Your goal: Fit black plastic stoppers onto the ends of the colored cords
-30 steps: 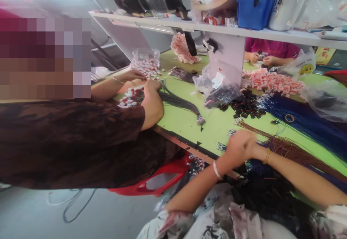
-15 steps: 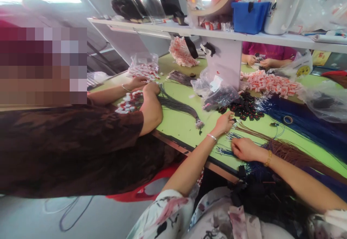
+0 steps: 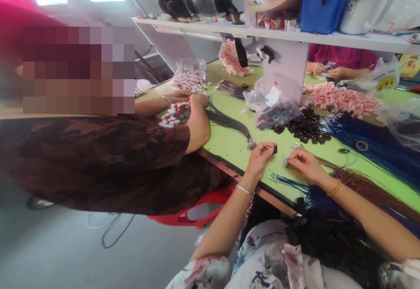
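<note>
- Head view, landmark: pile of black pieces [image 3: 308,128], heaped on the green bench [image 3: 226,148].
- Left hand [image 3: 259,157], bracelet at the wrist: thumb and fingers pinching one small black piece [image 3: 275,149], held to the near left of the pile.
- Right hand [image 3: 306,165], beaded bracelet at the wrist: thumb and fingers drawn together at metal wire tips [image 3: 285,161], on the near side of the pile; whether a wire is gripped cannot be told.
- Brown wires [image 3: 361,184], one spread bundle: near right of the pile, partly behind the right forearm.
- Blue wires [image 3: 387,158], one thick bundle: right of the pile, metal ends beside it.
- Tape roll [image 3: 362,145]: right of the pile, next to the blue wires.
- Clear plastic bag [image 3: 274,109], dark contents: just left of the pile.
- Pink-and-white pieces [image 3: 348,99], heaped: beyond the pile, toward its right.
- Grey wires [image 3: 229,120], one bundle: left of the pile, near a co-worker's hand [image 3: 198,101].
</note>
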A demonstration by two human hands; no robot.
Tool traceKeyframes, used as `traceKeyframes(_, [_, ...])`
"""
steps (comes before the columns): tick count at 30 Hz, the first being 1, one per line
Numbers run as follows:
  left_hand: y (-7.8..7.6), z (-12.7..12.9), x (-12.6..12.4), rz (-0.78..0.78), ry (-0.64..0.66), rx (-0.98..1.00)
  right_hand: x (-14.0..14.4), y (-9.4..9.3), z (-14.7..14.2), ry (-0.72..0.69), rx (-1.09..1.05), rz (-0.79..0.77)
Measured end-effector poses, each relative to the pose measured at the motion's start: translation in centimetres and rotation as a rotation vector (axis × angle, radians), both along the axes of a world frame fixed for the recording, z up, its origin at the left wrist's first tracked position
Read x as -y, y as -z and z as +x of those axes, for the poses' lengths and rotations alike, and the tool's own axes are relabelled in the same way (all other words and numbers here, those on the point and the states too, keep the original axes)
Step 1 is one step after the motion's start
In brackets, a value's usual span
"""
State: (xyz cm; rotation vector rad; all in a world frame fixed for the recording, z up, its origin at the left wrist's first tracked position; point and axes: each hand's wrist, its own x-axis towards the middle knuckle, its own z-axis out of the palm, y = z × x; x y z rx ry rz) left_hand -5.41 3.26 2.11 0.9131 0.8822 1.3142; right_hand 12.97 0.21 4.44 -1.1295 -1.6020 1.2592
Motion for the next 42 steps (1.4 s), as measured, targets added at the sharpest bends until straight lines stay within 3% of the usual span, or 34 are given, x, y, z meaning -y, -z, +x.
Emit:
traceKeyframes(8, [0.2, 1.5, 2.6, -0.208, 0.18, 0.279, 0.4, -0.1, 0.1, 0.081, 0.118, 0.076])
traceKeyframes(16, [0.4, 2.0, 3.1, -0.256, 0.256, 0.391, 0.8, 0.0, 0.4, 0.11, 0.273, 0.161])
traceKeyframes(27, [0.5, 1.8, 3.3, -0.257, 0.266, 0.349, 0.9, 0.2, 0.4, 0.08, 0.321, 0.162])
traceKeyframes(34, [0.2, 1.9, 3.6, -0.152, 0.219, 0.157, 0.7, 0.4, 0.2, 0.056, 0.309, 0.132])
traceKeyframes(38, [0.4, 2.0, 3.9, -0.093, 0.182, 0.036, 0.7, 0.2, 0.3, 0.007, 0.325, 0.236])
traceKeyframes(42, [0.5, 2.1, 4.1, -0.128, 0.137, 0.045, 0.9, 0.2, 0.1, -0.061, 0.342, 0.292])
